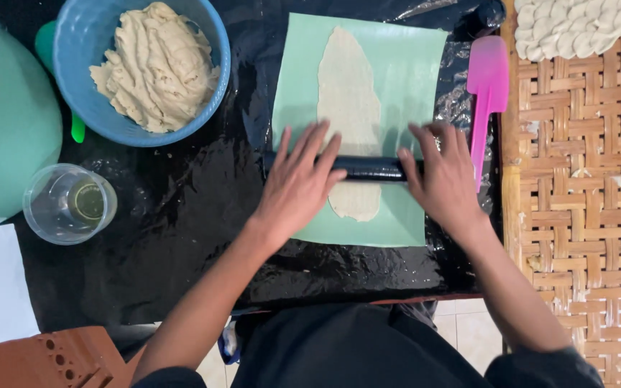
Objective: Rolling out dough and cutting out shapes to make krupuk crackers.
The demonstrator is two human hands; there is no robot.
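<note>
We pressed our left hand (297,181) and right hand (445,179), fingers flat and spread, on one black rolling pin (364,169) across one dough strip (349,108) on one green mat (407,93) atop the worktop (181,215).

The rolling pin (364,168) is a dark, glossy cylinder lying crosswise over the dough sheet (350,108), parallel to the near edge of the worktop. Only its middle stretch shows; both ends are covered. The dough sheet is pale beige, rolled thin and flat into a long oval that runs from the far edge of the worktop toward the near edge, with a narrower far tip and a rounded near end that pokes out just past the pin. It rests on a pale green mat (404,86), a flat rectangle spread on the worktop's right half.
</note>
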